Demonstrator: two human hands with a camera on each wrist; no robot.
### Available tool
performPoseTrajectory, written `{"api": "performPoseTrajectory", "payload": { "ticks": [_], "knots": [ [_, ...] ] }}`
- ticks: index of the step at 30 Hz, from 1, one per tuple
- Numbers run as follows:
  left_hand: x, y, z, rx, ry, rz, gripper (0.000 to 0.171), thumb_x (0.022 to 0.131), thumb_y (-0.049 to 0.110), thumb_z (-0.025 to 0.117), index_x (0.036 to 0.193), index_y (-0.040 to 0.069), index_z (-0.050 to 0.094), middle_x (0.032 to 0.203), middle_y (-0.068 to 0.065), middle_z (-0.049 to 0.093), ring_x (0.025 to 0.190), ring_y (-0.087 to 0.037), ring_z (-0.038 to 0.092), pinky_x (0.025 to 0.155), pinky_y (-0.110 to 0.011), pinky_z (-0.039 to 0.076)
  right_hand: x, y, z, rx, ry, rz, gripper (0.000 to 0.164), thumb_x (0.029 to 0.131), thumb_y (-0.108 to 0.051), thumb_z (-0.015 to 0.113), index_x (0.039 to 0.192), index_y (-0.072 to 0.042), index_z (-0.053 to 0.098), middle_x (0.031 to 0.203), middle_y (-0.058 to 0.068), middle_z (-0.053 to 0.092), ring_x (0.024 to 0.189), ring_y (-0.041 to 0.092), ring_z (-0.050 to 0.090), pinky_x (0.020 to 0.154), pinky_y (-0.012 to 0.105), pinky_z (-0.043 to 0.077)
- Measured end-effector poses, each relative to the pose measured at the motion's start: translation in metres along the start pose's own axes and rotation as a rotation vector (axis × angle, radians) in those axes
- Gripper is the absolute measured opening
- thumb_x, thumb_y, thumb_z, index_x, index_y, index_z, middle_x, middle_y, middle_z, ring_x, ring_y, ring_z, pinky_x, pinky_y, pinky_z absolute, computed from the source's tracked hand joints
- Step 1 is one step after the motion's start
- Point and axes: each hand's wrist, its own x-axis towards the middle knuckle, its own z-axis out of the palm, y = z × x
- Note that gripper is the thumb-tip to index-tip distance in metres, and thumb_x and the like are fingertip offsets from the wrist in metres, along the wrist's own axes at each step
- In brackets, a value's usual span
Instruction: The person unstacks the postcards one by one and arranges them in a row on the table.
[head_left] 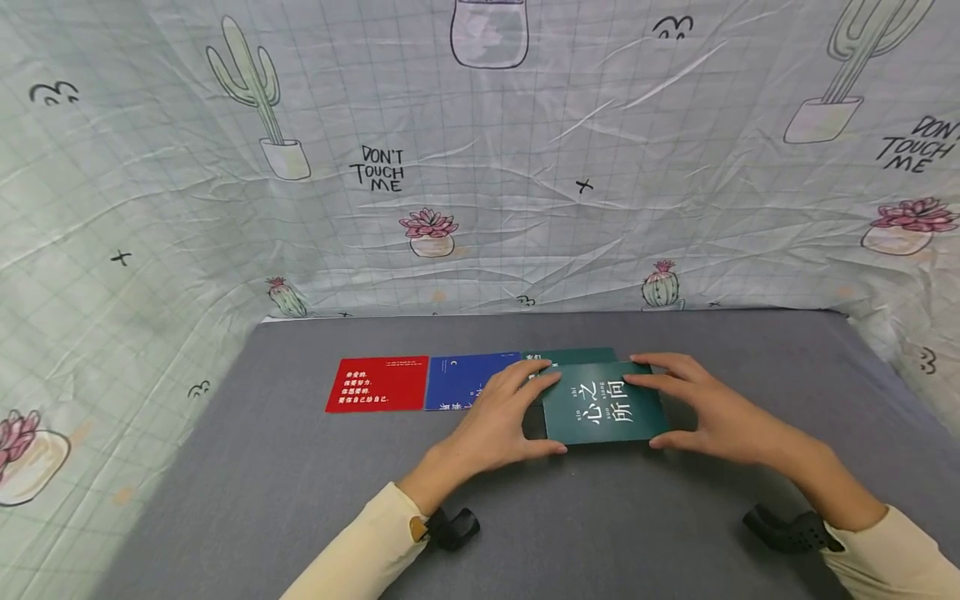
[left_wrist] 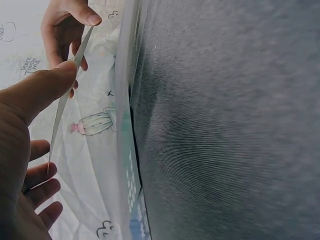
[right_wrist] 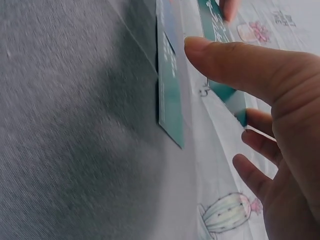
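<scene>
A dark green card with white characters is held between both hands above the table, the characters turned sideways in the head view. My left hand pinches its left side, thumb at the near corner and fingertips at the far edge. On the right side my right hand holds it the same way. The left wrist view shows the card nearly edge-on, slightly bent. Behind it, a second green card lies on the table, mostly covered by the held one. A blue card lies beside that, partly behind my left hand.
A red card with white writing lies at the left end of the row, against the blue card. The grey tabletop runs back to a pale cloth printed with cacti, which also hangs at both sides.
</scene>
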Motion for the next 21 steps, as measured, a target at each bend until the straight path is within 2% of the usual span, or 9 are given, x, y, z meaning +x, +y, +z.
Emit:
{"api": "performPoseTrajectory", "payload": {
  "ticks": [5,12,21],
  "knots": [
    [0.013,0.002,0.003,0.008,0.009,-0.012,0.082,0.074,0.051,0.077,0.142,0.017,0.045,0.147,-0.002,0.036,0.136,-0.019,0.031,0.11,-0.043,0.027,-0.001,0.009,-0.008,-0.02,-0.016,0.028,0.081,0.068,-0.026,0.087,0.139,-0.018,0.05,0.147,0.006,0.035,0.129,0.022,0.033,0.093,0.022,0.036],
    [0.028,0.005,0.009,0.03,0.027,-0.011,0.083,0.074,0.053,0.076,0.141,0.015,0.047,0.147,-0.001,0.037,0.137,-0.018,0.03,0.112,-0.039,0.023,-0.002,0.02,-0.017,-0.022,-0.044,0.07,0.082,0.068,-0.024,0.087,0.14,-0.019,0.049,0.148,0.006,0.034,0.129,0.024,0.032,0.089,0.045,0.042],
    [0.044,0.007,0.017,0.05,0.01,-0.029,0.084,0.074,0.057,0.074,0.142,0.016,0.046,0.148,-0.001,0.037,0.139,-0.017,0.025,0.113,-0.038,0.02,-0.004,0.033,-0.025,0.001,-0.062,0.088,0.08,0.068,-0.023,0.087,0.139,-0.017,0.05,0.148,0.008,0.034,0.13,0.027,0.032,0.088,0.048,0.041]
  ]
}}
